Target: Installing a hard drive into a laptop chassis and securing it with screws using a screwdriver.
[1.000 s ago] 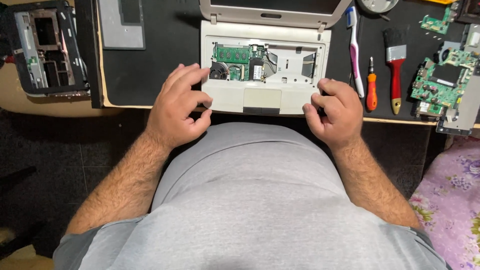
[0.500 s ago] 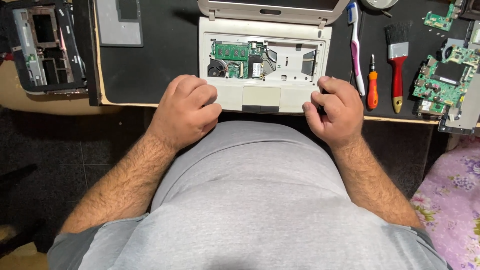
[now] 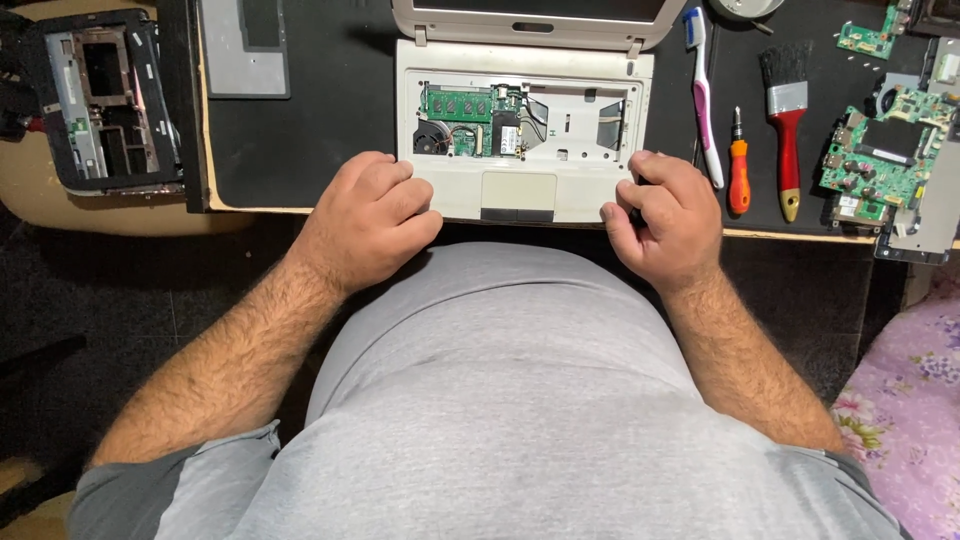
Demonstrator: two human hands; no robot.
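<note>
Black mat point(image 3: 320, 140) bears one opened laptop point(image 3: 523, 130), both hands' fingers curled on its front corners: left hand point(image 3: 368, 220), right hand point(image 3: 665, 215).

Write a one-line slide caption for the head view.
Both hands, left hand and right hand, grip the front corners of an opened white laptop.

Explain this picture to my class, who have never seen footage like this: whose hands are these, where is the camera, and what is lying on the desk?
The camera sits on a person's head and looks down, so you see that person's own grey shirt and two bare arms. The left hand and right hand grip the front corners of a white laptop whose keyboard is removed, showing green circuit parts inside. It rests on a black mat. To its right lie a toothbrush, a small orange screwdriver, a red-handled brush and a loose green circuit board. At far left sits another stripped dark laptop shell. Neither hand holds a tool.
</note>
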